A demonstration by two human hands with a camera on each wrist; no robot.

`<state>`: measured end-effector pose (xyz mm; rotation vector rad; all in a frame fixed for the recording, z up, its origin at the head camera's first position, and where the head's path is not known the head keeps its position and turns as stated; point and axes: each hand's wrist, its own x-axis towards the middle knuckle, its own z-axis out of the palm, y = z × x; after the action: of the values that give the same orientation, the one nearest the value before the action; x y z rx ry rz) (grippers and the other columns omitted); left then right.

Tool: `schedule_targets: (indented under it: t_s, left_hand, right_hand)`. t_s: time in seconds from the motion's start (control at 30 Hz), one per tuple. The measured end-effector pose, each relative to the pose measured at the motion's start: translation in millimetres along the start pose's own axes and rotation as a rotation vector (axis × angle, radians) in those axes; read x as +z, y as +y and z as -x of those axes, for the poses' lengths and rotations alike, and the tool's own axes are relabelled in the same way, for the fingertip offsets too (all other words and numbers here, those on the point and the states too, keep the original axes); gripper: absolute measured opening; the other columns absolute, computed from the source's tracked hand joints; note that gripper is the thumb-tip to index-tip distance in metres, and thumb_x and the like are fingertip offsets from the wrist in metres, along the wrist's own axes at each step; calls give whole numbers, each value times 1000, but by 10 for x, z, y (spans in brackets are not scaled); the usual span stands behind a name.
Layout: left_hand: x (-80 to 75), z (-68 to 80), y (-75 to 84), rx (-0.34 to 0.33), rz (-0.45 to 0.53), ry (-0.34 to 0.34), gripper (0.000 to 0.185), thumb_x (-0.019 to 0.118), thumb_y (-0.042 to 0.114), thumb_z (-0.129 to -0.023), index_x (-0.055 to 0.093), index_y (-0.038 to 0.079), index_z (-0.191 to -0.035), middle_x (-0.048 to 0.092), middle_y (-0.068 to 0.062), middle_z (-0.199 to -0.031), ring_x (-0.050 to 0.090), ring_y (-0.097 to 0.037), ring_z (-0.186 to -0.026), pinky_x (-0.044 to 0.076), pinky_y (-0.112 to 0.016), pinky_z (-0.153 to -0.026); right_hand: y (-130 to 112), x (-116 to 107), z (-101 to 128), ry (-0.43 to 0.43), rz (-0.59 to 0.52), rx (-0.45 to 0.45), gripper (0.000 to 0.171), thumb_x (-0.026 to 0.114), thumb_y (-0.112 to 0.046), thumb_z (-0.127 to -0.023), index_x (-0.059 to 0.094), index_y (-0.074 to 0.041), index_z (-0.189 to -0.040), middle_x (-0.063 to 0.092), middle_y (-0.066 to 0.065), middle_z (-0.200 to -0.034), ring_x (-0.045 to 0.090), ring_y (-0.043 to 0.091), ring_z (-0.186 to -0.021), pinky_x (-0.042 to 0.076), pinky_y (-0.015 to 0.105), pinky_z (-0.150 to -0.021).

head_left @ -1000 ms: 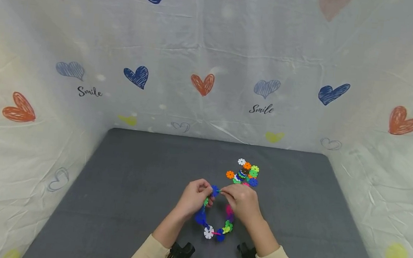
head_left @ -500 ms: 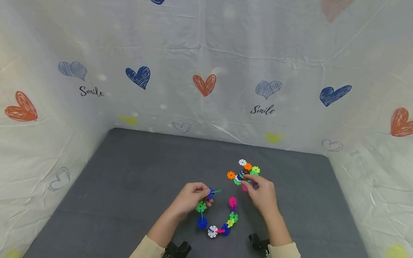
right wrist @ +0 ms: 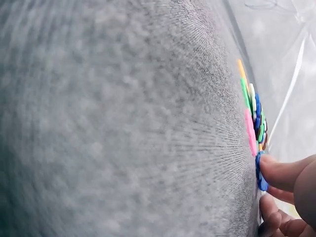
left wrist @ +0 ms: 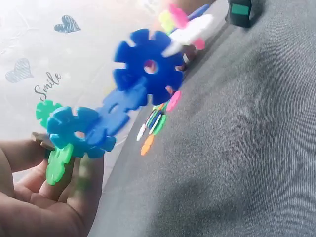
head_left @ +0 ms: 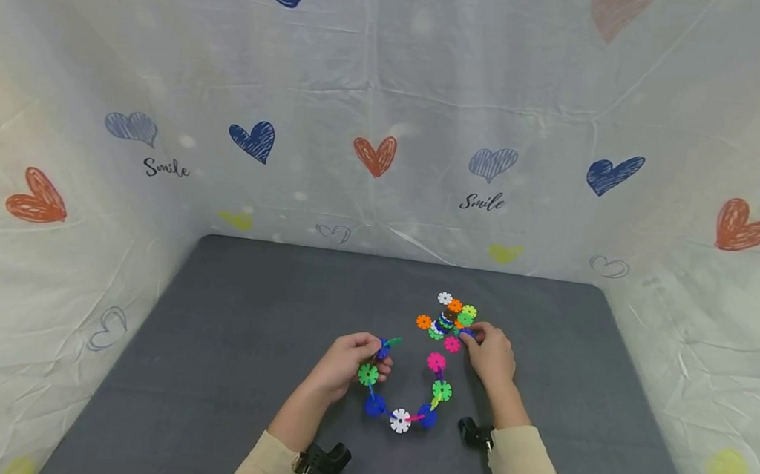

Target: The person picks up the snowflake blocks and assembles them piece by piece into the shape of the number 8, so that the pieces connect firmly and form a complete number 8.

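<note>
The snowflake-disc chain (head_left: 404,399) curves on the mat in front of me, and my left hand (head_left: 348,362) grips its blue end between curled fingers. My right hand (head_left: 493,354) pinches a blue disc (head_left: 467,334) at the near edge of the loose disc pile (head_left: 449,317), just beyond the chain's pink end. A pink disc (head_left: 452,344) lies between pile and chain. All rests on a dark grey mat (head_left: 245,330), walled by a white sheet printed with hearts (head_left: 373,155).
</note>
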<state>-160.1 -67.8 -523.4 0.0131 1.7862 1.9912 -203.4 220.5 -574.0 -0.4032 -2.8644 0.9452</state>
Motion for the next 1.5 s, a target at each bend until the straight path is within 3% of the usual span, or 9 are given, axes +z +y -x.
schedule_targets:
  t_s: [0.17, 0.3, 0.5, 0.87, 1.1, 1.3, 1.5]
  left_hand:
    - [-3, -15, 3, -24, 52, 51, 31, 50, 23, -108, 60, -6, -114, 73, -15, -95, 74, -24, -85, 61, -42, -83]
    - [-2, -14, 13, -19, 77, 61, 26, 50, 21, -107, 62, -2, -108, 73, -14, -94, 74, -24, -86, 61, -38, -81]
    - [2, -19, 21, -3, 107, 50, 24, 51, 19, -107, 61, -4, -105, 72, -11, -87, 72, -18, -76, 62, -34, -75]
    - [35, -20, 39, 15, 82, 26, 24, 54, 17, -105, 60, -6, -105, 69, -11, -82, 70, -15, -70, 62, -33, -71]
    - [35, -15, 40, 9, 86, 41, 26, 54, 18, -105, 60, -7, -106, 69, -9, -81, 70, -15, -69, 62, -33, -71]
    - [17, -23, 22, 25, 137, 98, 30, 51, 17, -106, 58, -11, -111, 69, -9, -82, 70, -17, -74, 62, -33, -74]
    - [-4, -39, 27, 42, 204, 145, 25, 50, 17, -106, 59, -6, -108, 72, -12, -87, 70, -16, -74, 62, -35, -74]
  right_hand:
    - [-3, -14, 11, 7, -91, 45, 26, 74, -30, -94, 67, -6, -101, 65, 12, -93, 58, 26, -77, 46, 41, -69]
    - [-37, -47, 64, 42, -179, 29, 24, 73, -29, -94, 67, -7, -95, 68, 10, -87, 58, 23, -72, 43, 33, -65]
    - [-262, -184, 253, -2, -315, -54, 27, 73, -28, -95, 68, -4, -105, 72, 10, -73, 59, 16, -58, 45, 28, -55]
    - [-675, -301, 560, -80, -519, -168, 22, 74, -23, -94, 69, -5, -107, 76, 16, -81, 55, 14, -54, 41, 23, -49]
    - [-673, -266, 568, -106, -520, -157, 21, 73, -23, -95, 69, -5, -106, 75, 14, -78, 53, 12, -55, 43, 23, -52]
    - [-580, -240, 543, -102, -509, -139, 25, 72, -25, -95, 70, -5, -109, 75, 8, -76, 58, 15, -58, 45, 25, -53]
    - [-354, -190, 489, 0, -262, -67, 21, 70, -24, -97, 73, -7, -109, 70, 2, -69, 58, 15, -58, 43, 29, -55]
